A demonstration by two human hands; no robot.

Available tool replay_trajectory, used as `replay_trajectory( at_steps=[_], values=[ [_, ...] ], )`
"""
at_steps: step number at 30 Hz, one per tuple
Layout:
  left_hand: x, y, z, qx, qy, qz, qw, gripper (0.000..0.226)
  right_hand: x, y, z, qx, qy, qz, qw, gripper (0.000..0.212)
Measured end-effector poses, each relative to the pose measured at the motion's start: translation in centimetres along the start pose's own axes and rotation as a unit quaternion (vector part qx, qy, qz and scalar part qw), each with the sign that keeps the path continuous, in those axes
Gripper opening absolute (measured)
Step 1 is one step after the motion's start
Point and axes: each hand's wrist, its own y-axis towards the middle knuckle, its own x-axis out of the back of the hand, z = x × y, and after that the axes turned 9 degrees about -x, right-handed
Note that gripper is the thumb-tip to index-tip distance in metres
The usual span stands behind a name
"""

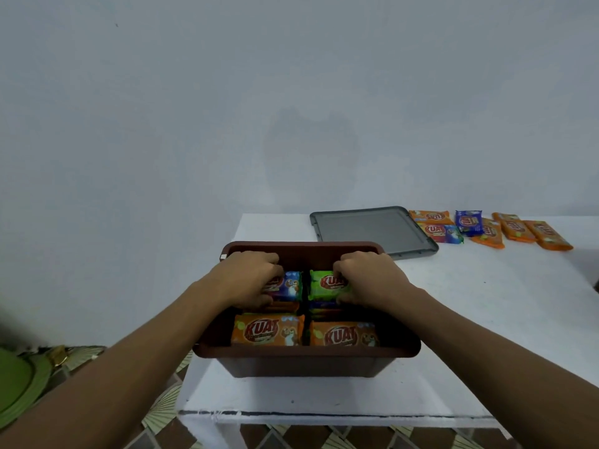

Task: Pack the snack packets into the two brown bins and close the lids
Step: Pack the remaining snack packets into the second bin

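Note:
A brown bin (308, 358) stands open on the white table in front of me, with several snack packets inside. My left hand (252, 277) is down in its far left part, gripping a blue and orange packet (290, 286). My right hand (369, 277) is in the far right part, closed on a green packet (324, 285). Two orange packets (267, 330) lie in the near half of the bin. The grey lid (372, 230) lies flat behind the bin. Only one brown bin is in view.
Several loose orange and blue snack packets (486, 230) lie in a row at the back right of the table (486, 303). The table's left edge runs just left of the bin. A patterned floor and a green object (19, 384) lie below at the left.

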Motion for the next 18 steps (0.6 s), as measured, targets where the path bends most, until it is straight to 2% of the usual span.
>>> replay_trajectory(
  at_steps=[8, 10, 12, 15, 18],
  values=[
    [0.6, 0.5, -0.1, 0.0, 0.002, -0.01, 1.0, 0.06, 0.2, -0.1, -1.5, 0.049, -0.019, -0.014, 0.999, 0.042],
    [1.4, 1.2, -0.6, -0.003, 0.002, -0.032, 0.999, 0.049, 0.5, -0.6, -3.0, 0.063, 0.034, -0.035, 0.997, 0.034],
    [2.5, 2.7, -1.6, -0.005, -0.015, -0.073, 0.997, 0.038, 0.3, -1.2, -5.3, 0.062, 0.111, -0.093, 0.988, 0.024],
    [4.3, 6.3, -3.9, -0.009, -0.039, -0.117, 0.992, 0.033, -0.7, -2.1, -9.9, 0.029, 0.181, -0.156, 0.971, 0.017],
    [6.1, 11.2, -6.7, -0.026, -0.043, -0.155, 0.987, 0.031, -2.5, -3.4, -15.4, -0.038, 0.193, -0.152, 0.969, 0.013]
  ],
)
